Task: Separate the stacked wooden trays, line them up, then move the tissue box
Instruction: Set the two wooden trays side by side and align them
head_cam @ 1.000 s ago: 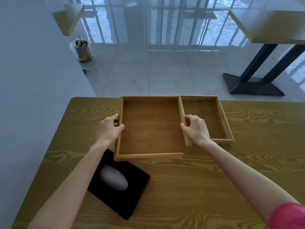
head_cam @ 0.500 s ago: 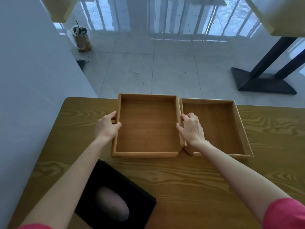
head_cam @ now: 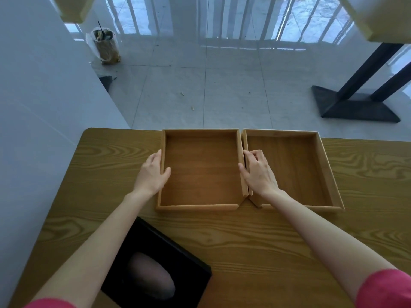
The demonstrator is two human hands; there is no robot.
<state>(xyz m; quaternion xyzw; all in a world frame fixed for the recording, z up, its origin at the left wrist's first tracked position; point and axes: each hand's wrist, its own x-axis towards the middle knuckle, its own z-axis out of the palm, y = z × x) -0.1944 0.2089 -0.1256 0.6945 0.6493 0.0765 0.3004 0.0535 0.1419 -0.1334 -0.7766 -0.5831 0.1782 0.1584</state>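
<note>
Two shallow wooden trays lie flat, side by side, at the far edge of the table (head_cam: 266, 241). The left tray (head_cam: 200, 174) and the right tray (head_cam: 295, 170) touch along their inner walls, and both are empty. My left hand (head_cam: 153, 174) grips the left tray's left wall, thumb inside. My right hand (head_cam: 258, 172) holds that tray's right wall, with the fingers reaching into the right tray. A black tissue box (head_cam: 175, 252) with an oval opening sits near the front left, partly under my left forearm.
A pale wall (head_cam: 44, 107) runs along the table's left side. Beyond the far edge is tiled floor with a bag of rubbish (head_cam: 106, 47) and the black base of another table (head_cam: 355, 105) at the right.
The left tray was held up, overlapping the right tray; now it rests flat on the table beside it. Both hands stay on its side walls.
</note>
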